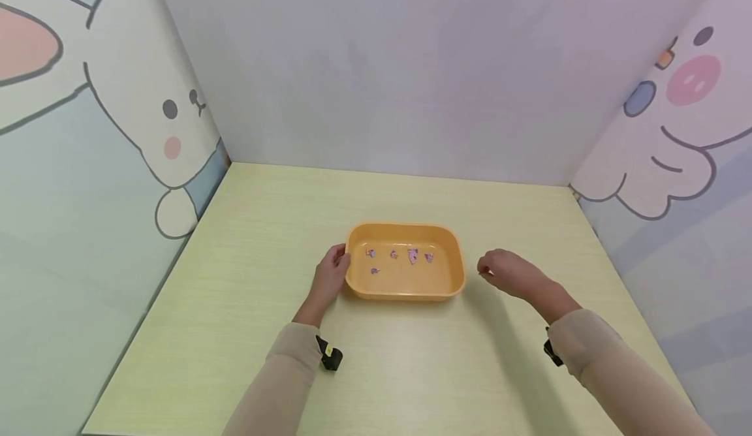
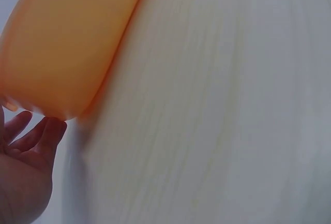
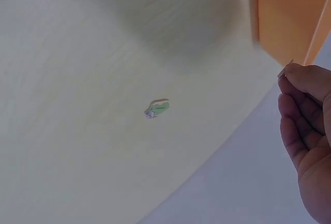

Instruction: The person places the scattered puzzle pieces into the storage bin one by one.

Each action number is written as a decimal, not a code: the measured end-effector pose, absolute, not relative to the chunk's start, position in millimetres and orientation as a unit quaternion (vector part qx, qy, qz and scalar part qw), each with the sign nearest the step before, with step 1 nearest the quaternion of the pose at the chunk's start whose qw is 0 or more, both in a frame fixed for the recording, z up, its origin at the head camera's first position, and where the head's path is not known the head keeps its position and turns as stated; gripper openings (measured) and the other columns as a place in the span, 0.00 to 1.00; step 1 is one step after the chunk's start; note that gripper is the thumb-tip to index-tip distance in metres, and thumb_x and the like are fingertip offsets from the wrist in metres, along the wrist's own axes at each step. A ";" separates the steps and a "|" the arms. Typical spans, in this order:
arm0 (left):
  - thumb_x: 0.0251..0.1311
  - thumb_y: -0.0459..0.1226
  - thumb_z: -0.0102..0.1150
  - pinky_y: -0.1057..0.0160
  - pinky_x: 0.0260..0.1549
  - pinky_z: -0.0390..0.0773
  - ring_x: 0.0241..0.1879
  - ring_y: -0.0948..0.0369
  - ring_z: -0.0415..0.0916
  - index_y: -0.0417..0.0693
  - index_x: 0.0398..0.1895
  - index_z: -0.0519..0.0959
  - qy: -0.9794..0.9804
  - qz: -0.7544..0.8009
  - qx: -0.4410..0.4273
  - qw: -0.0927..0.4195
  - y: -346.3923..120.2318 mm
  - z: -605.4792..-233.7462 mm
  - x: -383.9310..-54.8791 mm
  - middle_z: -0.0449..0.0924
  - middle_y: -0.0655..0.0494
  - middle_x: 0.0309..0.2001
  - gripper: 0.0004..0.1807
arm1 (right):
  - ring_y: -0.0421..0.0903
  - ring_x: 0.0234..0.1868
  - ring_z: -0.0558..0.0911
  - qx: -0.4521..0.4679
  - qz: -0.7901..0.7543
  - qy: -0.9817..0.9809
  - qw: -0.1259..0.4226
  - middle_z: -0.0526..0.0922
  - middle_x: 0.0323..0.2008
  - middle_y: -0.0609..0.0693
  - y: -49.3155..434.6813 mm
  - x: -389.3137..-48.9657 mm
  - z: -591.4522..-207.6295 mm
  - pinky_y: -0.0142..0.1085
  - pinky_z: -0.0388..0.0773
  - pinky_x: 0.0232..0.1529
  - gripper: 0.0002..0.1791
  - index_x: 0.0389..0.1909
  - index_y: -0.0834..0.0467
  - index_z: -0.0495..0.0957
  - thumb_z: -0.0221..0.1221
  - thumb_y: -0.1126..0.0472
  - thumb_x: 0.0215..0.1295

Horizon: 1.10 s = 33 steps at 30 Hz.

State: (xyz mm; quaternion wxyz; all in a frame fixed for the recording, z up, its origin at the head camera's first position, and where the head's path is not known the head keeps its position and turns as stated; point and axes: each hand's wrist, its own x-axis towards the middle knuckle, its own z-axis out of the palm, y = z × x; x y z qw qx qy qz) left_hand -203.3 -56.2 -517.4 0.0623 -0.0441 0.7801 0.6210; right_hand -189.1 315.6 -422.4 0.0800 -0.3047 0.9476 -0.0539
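An orange plastic tray (image 1: 405,295) with raised walls sits on the table. Several small flat pieces (image 1: 413,255), pinkish-purple with patterns, lie spread over its bottom. At the tray's left end my left hand (image 1: 330,275) grips the rim and wall; its fingertips meet the outer wall in the left wrist view. My right hand (image 1: 512,274) hovers to the right of the tray. Between its thumb and forefinger it pinches a small thin piece (image 3: 286,69), seen nearly edge-on. Below that hand, a green and purple piece (image 3: 157,108) lies on the table.
The pale yellow-green table (image 1: 264,227) reaches back to a plain grey-white wall (image 1: 382,83). Panels with a cartoon rabbit (image 1: 141,90) and a cartoon pig (image 1: 699,129) stand along the left and right sides. A black wrist camera (image 1: 331,356) sits at the left cuff.
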 end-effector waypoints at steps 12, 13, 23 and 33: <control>0.73 0.43 0.46 0.54 0.59 0.71 0.62 0.52 0.69 0.43 0.67 0.67 0.778 0.623 -0.049 0.064 -54.9 -519.0 -204.0 0.71 0.45 0.63 0.24 | 0.44 0.31 0.75 -0.312 -0.057 0.944 0.094 0.78 0.28 0.45 284.5 -201.7 -404.4 0.40 0.78 0.35 0.03 0.31 0.61 0.83 0.62 0.70 0.61; 0.73 0.43 0.46 0.53 0.59 0.71 0.62 0.51 0.69 0.42 0.67 0.67 0.778 0.624 -0.048 0.064 -55.1 -519.0 -203.7 0.71 0.44 0.63 0.24 | 0.44 0.31 0.75 -0.314 -0.057 0.943 0.094 0.78 0.28 0.45 281.4 -203.0 -403.6 0.39 0.78 0.35 0.03 0.31 0.61 0.82 0.62 0.70 0.61; 0.73 0.42 0.46 0.53 0.59 0.71 0.62 0.52 0.69 0.42 0.67 0.67 0.773 0.629 -0.044 0.062 -56.1 -519.1 -203.3 0.71 0.45 0.63 0.23 | 0.44 0.31 0.74 -0.314 -0.049 0.941 0.116 0.77 0.29 0.46 256.2 -211.5 -405.0 0.39 0.78 0.37 0.02 0.32 0.62 0.82 0.61 0.70 0.61; 0.72 0.43 0.46 0.54 0.59 0.71 0.62 0.51 0.68 0.42 0.66 0.68 0.772 0.631 -0.047 0.060 -55.3 -518.4 -203.4 0.70 0.44 0.63 0.23 | 0.44 0.31 0.76 -0.353 -0.047 0.928 0.110 0.78 0.29 0.47 228.3 -222.4 -409.0 0.36 0.80 0.36 0.02 0.32 0.63 0.82 0.62 0.68 0.63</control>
